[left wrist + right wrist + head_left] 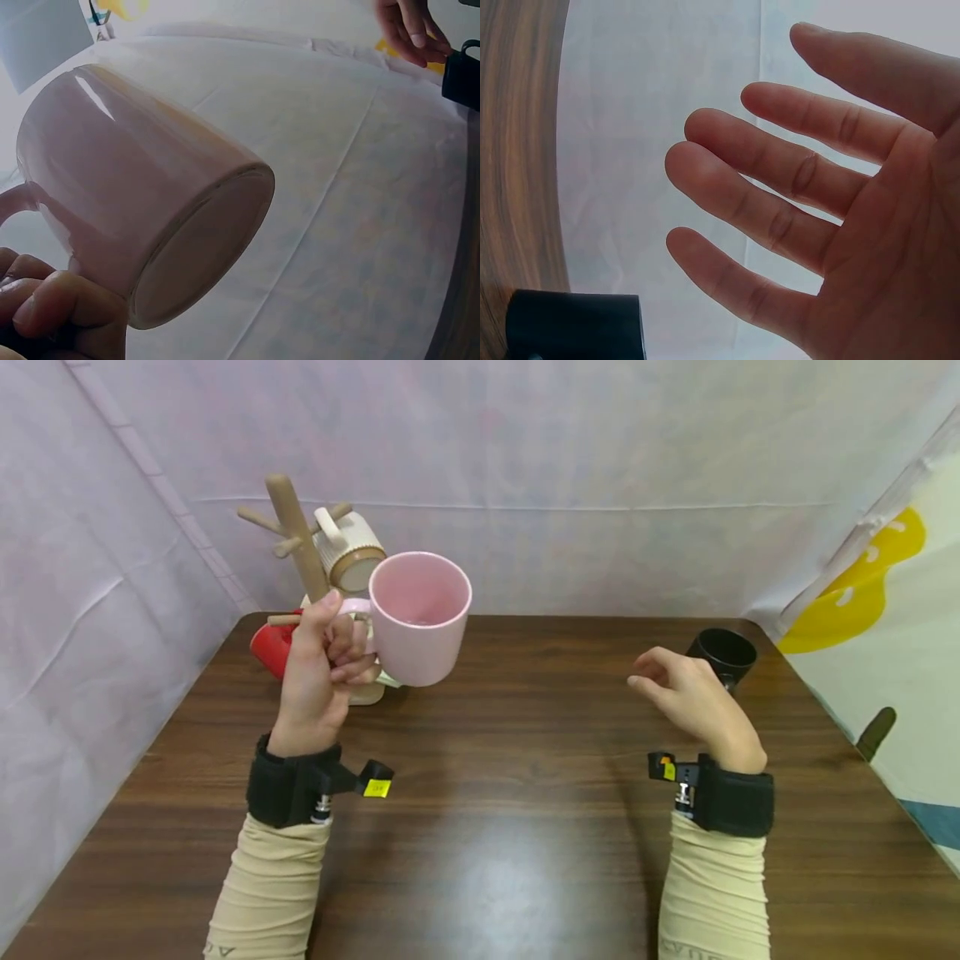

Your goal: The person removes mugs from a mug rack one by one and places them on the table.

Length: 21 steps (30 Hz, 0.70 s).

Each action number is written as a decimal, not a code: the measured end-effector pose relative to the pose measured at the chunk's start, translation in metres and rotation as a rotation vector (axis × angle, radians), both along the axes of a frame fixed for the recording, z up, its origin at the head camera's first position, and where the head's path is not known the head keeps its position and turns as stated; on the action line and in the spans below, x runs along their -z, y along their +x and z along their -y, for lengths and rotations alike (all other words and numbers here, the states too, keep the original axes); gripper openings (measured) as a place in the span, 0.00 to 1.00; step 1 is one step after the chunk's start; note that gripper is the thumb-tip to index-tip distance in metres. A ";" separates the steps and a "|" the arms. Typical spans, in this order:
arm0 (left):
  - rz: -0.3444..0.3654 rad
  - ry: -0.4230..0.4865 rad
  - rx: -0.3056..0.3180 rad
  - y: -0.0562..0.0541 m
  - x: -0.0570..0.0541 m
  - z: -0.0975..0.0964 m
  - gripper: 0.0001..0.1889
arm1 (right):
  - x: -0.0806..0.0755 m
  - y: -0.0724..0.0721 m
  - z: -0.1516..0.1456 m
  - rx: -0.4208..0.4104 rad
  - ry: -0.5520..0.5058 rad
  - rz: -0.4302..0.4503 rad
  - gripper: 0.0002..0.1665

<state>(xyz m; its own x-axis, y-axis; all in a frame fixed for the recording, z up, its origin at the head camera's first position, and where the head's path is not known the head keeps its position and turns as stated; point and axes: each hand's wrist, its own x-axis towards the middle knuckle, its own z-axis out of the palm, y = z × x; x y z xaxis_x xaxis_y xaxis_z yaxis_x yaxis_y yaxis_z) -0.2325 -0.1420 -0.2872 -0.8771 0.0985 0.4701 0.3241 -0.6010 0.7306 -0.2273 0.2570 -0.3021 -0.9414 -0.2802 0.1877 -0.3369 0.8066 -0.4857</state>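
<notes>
My left hand (318, 668) grips a pink mug (420, 643) by its handle, holding it in the air above the table with its mouth tilted toward the head camera. Seen from the left wrist, the base of the pink mug (210, 247) faces the camera, and curled fingers (67, 307) lie by the handle. On the other side, my right hand (693, 702) hovers beside a black mug (723, 652) that stands on the table. The right wrist view shows that hand's fingers (765, 217) spread and holding nothing, with the black mug (577, 326) below them.
Behind the left hand a wooden mug tree (303, 556) stands at the back left. A white ribbed mug (348, 547) hangs on one peg, and a red mug (272, 647) is low on its left. White cloth (525, 485) walls off the back of the brown table (510, 735).
</notes>
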 end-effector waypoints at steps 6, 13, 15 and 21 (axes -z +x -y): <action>0.038 -0.017 0.005 0.000 0.002 -0.005 0.30 | 0.000 0.000 0.001 -0.002 0.009 0.010 0.17; 0.084 -0.030 0.039 0.001 0.004 -0.015 0.29 | 0.001 -0.002 0.001 -0.001 0.021 0.000 0.17; 0.092 -0.037 0.062 0.000 0.006 -0.018 0.28 | 0.001 -0.001 0.002 0.001 0.022 -0.009 0.17; 0.123 -0.069 0.089 0.001 0.010 -0.029 0.29 | 0.002 -0.001 0.003 -0.021 -0.016 -0.073 0.16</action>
<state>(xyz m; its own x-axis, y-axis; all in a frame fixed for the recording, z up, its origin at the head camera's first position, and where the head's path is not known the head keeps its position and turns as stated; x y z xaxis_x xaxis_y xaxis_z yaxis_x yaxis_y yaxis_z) -0.2318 -0.1134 -0.2976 -0.9142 0.2066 0.3487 0.1772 -0.5700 0.8023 -0.2280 0.2543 -0.3041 -0.9190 -0.2962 0.2601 -0.3886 0.7912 -0.4722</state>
